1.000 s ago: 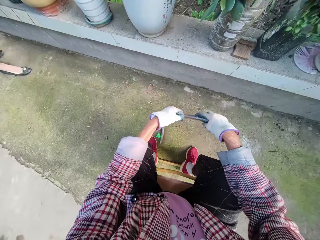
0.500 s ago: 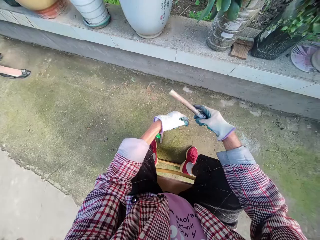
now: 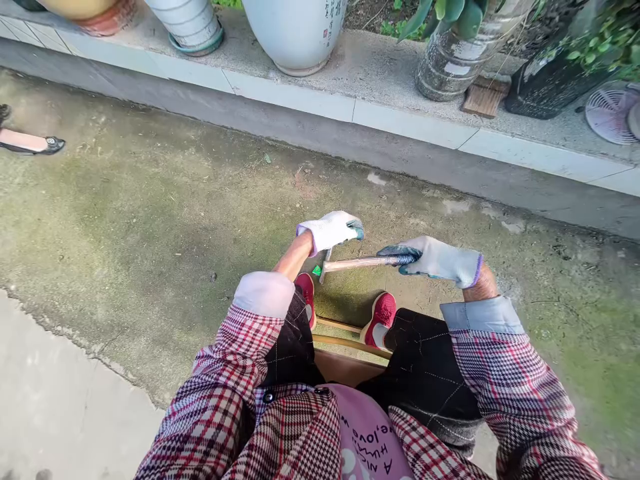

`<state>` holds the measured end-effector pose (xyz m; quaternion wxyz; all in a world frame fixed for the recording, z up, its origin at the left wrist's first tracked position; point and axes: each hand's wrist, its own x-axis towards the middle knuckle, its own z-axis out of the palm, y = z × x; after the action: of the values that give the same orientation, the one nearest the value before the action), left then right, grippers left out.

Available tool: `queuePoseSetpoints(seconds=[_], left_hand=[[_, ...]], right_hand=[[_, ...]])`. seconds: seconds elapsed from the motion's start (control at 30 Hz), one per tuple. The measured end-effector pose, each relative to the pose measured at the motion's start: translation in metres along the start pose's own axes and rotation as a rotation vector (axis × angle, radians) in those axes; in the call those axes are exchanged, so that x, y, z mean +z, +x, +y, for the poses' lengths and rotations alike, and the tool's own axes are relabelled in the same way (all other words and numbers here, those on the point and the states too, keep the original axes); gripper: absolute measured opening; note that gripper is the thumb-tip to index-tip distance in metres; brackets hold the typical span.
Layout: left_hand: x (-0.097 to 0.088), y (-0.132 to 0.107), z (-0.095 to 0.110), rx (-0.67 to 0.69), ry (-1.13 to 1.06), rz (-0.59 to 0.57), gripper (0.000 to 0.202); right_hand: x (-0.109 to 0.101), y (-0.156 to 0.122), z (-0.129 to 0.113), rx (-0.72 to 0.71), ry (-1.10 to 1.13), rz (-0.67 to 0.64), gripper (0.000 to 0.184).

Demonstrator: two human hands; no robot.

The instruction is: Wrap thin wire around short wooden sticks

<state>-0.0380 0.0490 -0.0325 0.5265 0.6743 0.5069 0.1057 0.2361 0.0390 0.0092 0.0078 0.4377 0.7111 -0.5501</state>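
Note:
My right hand, in a white glove with dark green palm and fingers, is closed around the dark, ridged end of a pale wooden stick. The stick points left, and its tip overlaps a narrow grey strip. Whether they touch I cannot tell. My left hand, gloved alike, hangs just above the strip with its fingers curled. Anything inside those fingers is hidden. A small bright green piece shows beside the strip, near my left shoe.
Concrete ground with mossy patches surrounds my feet. Wooden bars run between my legs. Beyond is a low tiled ledge bearing several plant pots, a wooden block and a pinkish fan grille. Another person's shoe is at the far left.
The stick has swung down from pointing up and left to lying nearly level, its tip now by the grey strip. My right hand moved slightly down and right; my left hand moved slightly left and up.

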Motion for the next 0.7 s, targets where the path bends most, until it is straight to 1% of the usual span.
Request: queuePoseSetpoints(seconds=[0.07,0.1,0.2,0.27,0.3,0.33,0.4,0.47,0.53,0.57,0.63,0.7], left_hand=[[0.004,0.001,0.003,0.018,-0.039,-0.002,0.019],[0.008,0.001,0.004,0.018,-0.07,-0.008,0.019],[0.02,0.001,0.012,0.013,-0.183,-0.062,0.021],[0.026,0.0,0.018,0.028,-0.234,-0.113,0.021],[0.028,-0.001,0.02,0.036,-0.242,-0.125,0.02],[0.028,-0.002,0.021,0.035,-0.238,-0.123,0.019],[0.025,-0.003,0.021,0.016,-0.2,-0.097,0.017],[0.018,-0.004,0.019,-0.009,-0.138,-0.042,0.017],[0.01,-0.004,0.015,-0.013,-0.073,0.019,0.017],[0.006,-0.004,0.012,-0.004,-0.043,0.046,0.017],[0.002,-0.003,0.008,0.015,-0.001,0.075,0.016],[0.0,-0.001,0.005,0.025,0.01,0.073,0.017]], right_hand=[[-0.002,0.0,-0.002,-0.024,0.153,-0.063,0.055],[-0.003,0.001,-0.003,-0.031,0.22,-0.053,0.058],[-0.001,0.01,0.0,0.0,0.361,0.233,0.054],[0.001,0.018,0.005,0.052,0.372,0.379,0.056],[0.001,0.022,0.007,0.073,0.318,0.425,0.058],[0.001,0.026,0.01,0.091,0.212,0.457,0.061],[0.0,0.031,0.014,0.131,-0.12,0.478,0.062],[-0.001,0.032,0.016,0.186,-0.458,0.419,0.059],[-0.001,0.031,0.016,0.234,-0.652,0.284,0.056],[0.0,0.029,0.016,0.245,-0.692,0.205,0.054],[0.0,0.023,0.015,0.233,-0.677,0.073,0.051],[0.0,0.016,0.014,0.18,-0.536,-0.002,0.051]])
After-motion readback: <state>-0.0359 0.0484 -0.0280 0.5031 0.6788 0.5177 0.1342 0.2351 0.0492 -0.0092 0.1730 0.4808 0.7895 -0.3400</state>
